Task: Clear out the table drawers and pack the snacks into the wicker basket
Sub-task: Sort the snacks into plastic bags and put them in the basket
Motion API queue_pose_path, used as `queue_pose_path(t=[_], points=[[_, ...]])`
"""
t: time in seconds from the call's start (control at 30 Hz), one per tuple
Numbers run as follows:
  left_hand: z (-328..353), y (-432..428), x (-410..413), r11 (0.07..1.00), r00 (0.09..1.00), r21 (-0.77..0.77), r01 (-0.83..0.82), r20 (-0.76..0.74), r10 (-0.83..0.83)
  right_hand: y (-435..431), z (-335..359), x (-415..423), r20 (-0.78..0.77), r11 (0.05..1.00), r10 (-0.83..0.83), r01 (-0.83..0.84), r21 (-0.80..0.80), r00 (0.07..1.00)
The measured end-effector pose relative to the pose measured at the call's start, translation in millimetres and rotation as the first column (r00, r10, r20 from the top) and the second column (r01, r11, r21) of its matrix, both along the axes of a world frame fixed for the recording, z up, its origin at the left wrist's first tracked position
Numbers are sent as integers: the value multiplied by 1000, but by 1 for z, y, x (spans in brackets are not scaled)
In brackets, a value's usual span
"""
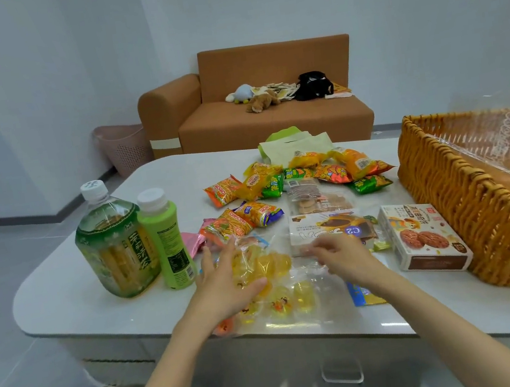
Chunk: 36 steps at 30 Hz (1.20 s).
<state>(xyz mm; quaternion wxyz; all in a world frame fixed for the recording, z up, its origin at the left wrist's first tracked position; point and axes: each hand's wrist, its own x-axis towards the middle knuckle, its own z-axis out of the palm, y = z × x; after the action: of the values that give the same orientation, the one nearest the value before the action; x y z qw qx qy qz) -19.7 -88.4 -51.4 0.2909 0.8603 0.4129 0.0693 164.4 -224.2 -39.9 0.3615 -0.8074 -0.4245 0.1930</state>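
A clear bag of yellow jelly cups (280,291) lies at the table's near edge. My left hand (226,279) rests on its left part with fingers spread. My right hand (338,258) hovers over the bag's right part, fingers loosely bent over the plastic, just below a white snack box (327,227). A cookie box (423,237) lies beside the wicker basket (464,196), which stands at the right and is lined with clear plastic. Several small snack packets (297,177) are scattered across the middle of the table. A drawer with a clear handle (342,374) sits shut below.
A green tea bottle (115,245) and a smaller green bottle (166,238) stand at the table's left. Green paper bags (296,145) lie at the far edge. Beyond the table are an orange sofa (269,116) and a pink bin (124,146).
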Motion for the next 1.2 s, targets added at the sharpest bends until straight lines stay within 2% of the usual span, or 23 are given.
queue_pose_path(t=[0.03,0.1,0.2,0.27,0.3,0.43,0.57,0.83,0.93,1.0,1.13,1.2], points=[[1,-2,1,1000,1000,-8,-10,-9,10,-6,2,7,140,997,-76,79,-15,987],[3,-7,5,999,999,-24,-21,-42,20,-18,0,17,245,983,-124,153,-103,962],[4,-13,9,1000,997,-5,-24,-72,23,-19,-7,13,166,941,-74,124,-316,983],[3,-15,10,1000,998,6,-28,-64,29,-12,-10,3,62,922,-105,120,-368,993],[2,-16,10,999,998,4,-32,-57,32,-8,-12,-2,60,919,-109,124,-375,992],[0,-21,9,999,999,-31,-18,-50,16,-6,-12,-9,311,884,-144,264,-386,939],[1,-23,7,998,999,-56,21,-38,-23,-4,-13,-5,298,885,-172,280,-372,939],[8,-29,6,996,997,-82,46,-53,-51,-4,-18,1,283,930,-119,207,-304,952],[9,-29,7,997,997,-76,25,-67,-30,-5,-7,-7,159,977,-120,145,-158,980],[10,-28,7,999,997,-31,17,-68,-19,-9,1,-13,129,991,-123,129,-42,984],[13,-23,6,998,999,18,54,-7,-54,-14,16,-24,398,992,-126,112,57,909],[17,-21,6,994,992,37,103,72,-105,-13,25,-25,427,985,-134,75,152,894]])
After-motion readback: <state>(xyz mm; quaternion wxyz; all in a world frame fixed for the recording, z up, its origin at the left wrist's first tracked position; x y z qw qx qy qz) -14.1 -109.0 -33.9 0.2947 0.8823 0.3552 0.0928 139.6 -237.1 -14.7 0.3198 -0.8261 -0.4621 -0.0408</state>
